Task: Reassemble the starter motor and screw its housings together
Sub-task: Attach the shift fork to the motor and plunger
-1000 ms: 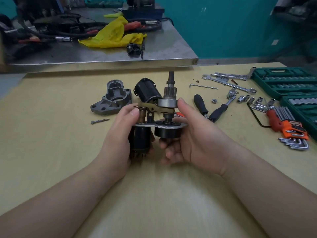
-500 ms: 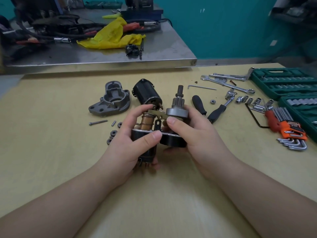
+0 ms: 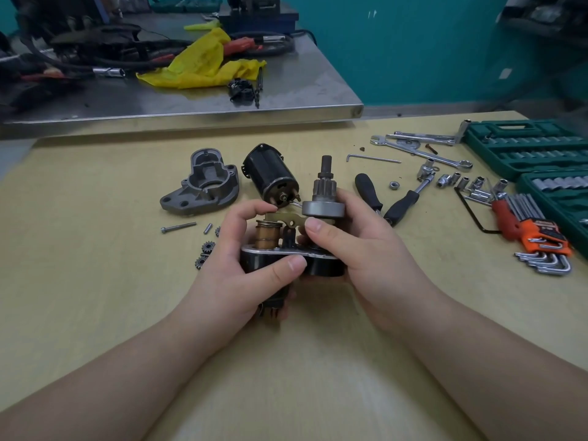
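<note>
Both hands hold the starter sub-assembly (image 3: 321, 268) above the wooden table. My left hand (image 3: 241, 268) grips its black solenoid side, thumb across the front and forefinger on the brass fork lever (image 3: 286, 219). My right hand (image 3: 356, 246) grips the other side, thumb on the lever below the pinion drive (image 3: 323, 198), whose shaft points up. The copper plunger (image 3: 267, 233) stands beside the lever. The grey nose housing (image 3: 203, 189) and the black motor body (image 3: 270, 175) lie on the table behind. A long bolt (image 3: 178, 228), a small pin (image 3: 207, 228) and small gears (image 3: 205, 254) lie to the left.
Two black-handled tools (image 3: 369, 192) lie right of the hands, with a ratchet, sockets (image 3: 464, 183), wrenches (image 3: 423, 154) and an orange hex key set (image 3: 537, 240). Green socket cases (image 3: 521, 148) fill the far right. A cluttered metal bench (image 3: 191, 100) stands behind the table.
The sub-assembly has tipped toward me and come lower. My left hand shifted its grip, thumb now across the front of the black body. Small gears on the left came into sight.
</note>
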